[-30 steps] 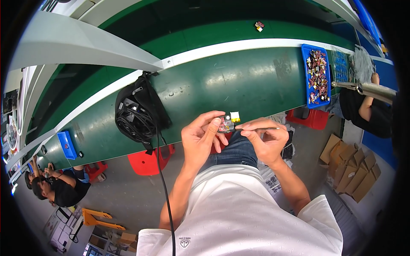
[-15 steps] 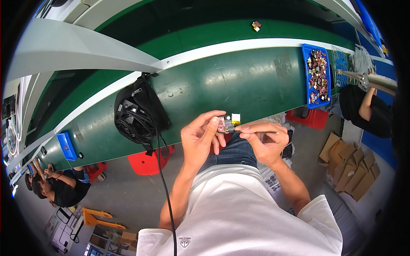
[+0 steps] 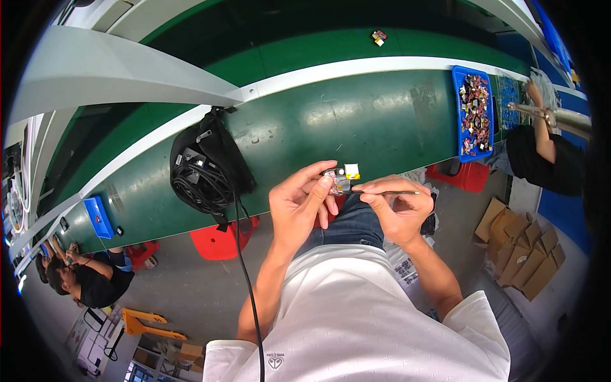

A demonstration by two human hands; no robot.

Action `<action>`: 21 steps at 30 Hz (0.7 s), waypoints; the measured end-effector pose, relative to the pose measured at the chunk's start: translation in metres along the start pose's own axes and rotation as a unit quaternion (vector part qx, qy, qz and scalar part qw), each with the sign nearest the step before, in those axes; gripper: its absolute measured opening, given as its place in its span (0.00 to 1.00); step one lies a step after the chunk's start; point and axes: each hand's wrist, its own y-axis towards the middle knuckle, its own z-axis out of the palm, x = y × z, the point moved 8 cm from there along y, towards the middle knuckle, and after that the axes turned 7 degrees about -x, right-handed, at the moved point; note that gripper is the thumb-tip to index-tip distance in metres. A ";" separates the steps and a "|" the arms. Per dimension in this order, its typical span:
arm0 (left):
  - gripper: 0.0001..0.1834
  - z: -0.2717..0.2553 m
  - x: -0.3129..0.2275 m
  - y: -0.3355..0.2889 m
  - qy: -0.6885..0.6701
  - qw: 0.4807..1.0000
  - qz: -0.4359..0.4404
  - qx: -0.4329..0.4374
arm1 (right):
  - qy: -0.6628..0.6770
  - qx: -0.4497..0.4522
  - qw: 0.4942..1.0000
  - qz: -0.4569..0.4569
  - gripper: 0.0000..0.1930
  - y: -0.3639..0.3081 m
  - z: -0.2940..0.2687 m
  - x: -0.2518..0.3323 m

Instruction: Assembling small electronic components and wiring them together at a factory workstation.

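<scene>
Grips a small electronic device (image 3: pixel 342 183) in the left hand (image 3: pixel 295 205); pinches a thin tool (image 3: pixel 400 192) in the right hand (image 3: pixel 402 214), at device's three o'clock.

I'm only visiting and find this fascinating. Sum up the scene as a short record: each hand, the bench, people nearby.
Left hand: grips a small device, circuitry exposed
Right hand: holds a thin dark tool, its tip at the device; contact too small to tell
Bench: green
Bench, left: black bag with dark cables
Bench, right: blue tray full of small parts
People nearby: someone in black at right; others at far left
</scene>
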 end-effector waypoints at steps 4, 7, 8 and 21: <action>0.13 -0.001 0.001 0.001 0.020 1.000 -0.007 0.006 | 0.004 0.047 0.998 -0.034 0.05 0.007 0.003 0.008; 0.12 -0.003 0.002 0.002 0.030 0.999 -0.023 0.001 | -0.002 0.092 0.993 -0.072 0.04 0.012 0.009 0.014; 0.12 -0.003 0.003 0.002 0.032 0.999 -0.035 0.000 | -0.009 0.107 0.990 -0.092 0.04 0.012 0.011 0.017; 0.11 -0.004 0.001 0.004 0.043 0.998 -0.035 -0.018 | -0.044 0.019 0.997 -0.055 0.09 0.007 0.004 0.015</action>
